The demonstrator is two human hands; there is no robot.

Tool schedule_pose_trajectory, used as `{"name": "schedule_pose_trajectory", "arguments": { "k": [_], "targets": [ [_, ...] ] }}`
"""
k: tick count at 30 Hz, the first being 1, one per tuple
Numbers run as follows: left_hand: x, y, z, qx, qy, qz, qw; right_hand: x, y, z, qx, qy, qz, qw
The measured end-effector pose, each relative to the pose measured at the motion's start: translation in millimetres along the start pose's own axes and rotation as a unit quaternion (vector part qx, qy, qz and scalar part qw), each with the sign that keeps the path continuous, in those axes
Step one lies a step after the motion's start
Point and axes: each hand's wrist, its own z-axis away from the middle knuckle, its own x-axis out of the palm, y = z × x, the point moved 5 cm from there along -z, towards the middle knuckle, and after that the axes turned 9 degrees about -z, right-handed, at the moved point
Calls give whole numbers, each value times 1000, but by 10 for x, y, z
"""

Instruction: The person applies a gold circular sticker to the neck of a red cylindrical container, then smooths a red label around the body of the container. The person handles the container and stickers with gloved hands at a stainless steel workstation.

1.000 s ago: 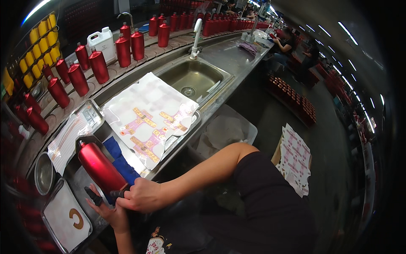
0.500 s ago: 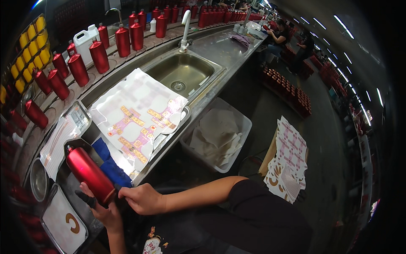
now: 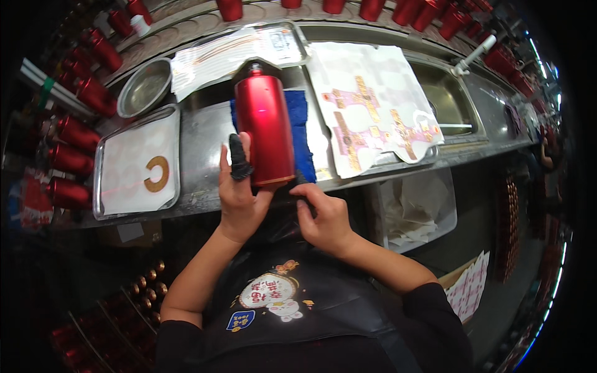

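Note:
A glossy red metal bottle (image 3: 264, 118) with a narrow neck points away from me over the metal counter. My left hand (image 3: 239, 199) holds it near its base from the left, the thumb under the bottom end. One finger of that hand wears a black cover (image 3: 239, 158). Close to the bottle's lower right edge is my right hand (image 3: 326, 217), its fingers curled in a pinch. Something small and dark shows at its fingertips, too unclear to name. A folded blue cloth (image 3: 301, 133) lies beneath and beside the bottle.
To the left is a tray (image 3: 176, 177) with a white sheet and a gold C-shaped decal; behind it, a metal bowl (image 3: 144, 87). Patterned decal sheets (image 3: 385, 74) lie right, before a sink (image 3: 457, 102). A plastic bin (image 3: 444, 214) with paper stands below. Red bottles line the back.
My view has swung left, bringing the tray and bowl further into sight. The bottle stays in my left hand and now points more straight ahead; my right hand remains by its base.

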Motion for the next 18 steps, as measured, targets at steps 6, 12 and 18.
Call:
{"name": "schedule_pose_trajectory", "arguments": {
  "k": [6, 12, 18],
  "targets": [
    [11, -48, 7, -51, 7, 78, 996, -19, -85, -60, -19, -10, -5, 1000],
    [50, -106, 67, -75, 0, 97, 992, -67, -205, -56, -85, -20, 10, 996],
    [65, -144, 97, -105, -31, 100, 989, -41, -394, -119, -170, -39, 43, 984]
  ]
}}
